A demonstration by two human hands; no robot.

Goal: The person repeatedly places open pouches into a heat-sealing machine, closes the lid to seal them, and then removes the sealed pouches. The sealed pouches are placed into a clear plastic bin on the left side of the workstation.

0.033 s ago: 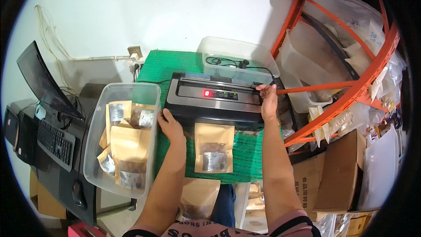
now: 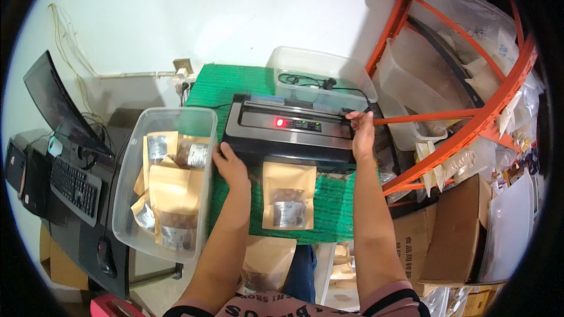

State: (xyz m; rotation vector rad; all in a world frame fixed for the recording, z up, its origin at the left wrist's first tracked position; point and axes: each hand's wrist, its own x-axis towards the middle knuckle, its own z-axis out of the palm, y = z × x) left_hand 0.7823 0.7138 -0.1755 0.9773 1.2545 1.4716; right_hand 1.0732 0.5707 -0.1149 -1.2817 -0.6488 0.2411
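A black and silver vacuum sealer (image 2: 294,129) with its lid down sits on a green mat, a red digit and green lights glowing on its panel. My left hand (image 2: 231,166) grips its front left corner, thumb uppermost. At the right end, my right hand (image 2: 362,134) curls its fingers over the edge; the fingertips partly hide the contact. Between my forearms, a kraft paper pouch (image 2: 289,179) with a window and a label lies flat, its top edge against the sealer's front. Another kraft pouch (image 2: 271,258) is close to my body, below the mat's edge.
Left of the sealer stands a clear plastic bin (image 2: 126,211) of kraft pouches. A desk with a monitor (image 2: 61,108) and keyboard (image 2: 73,191) lies farther left. Behind is a clear tub (image 2: 352,67) with a cable. An orange rack (image 2: 499,97) and cardboard box (image 2: 455,229) flank the right.
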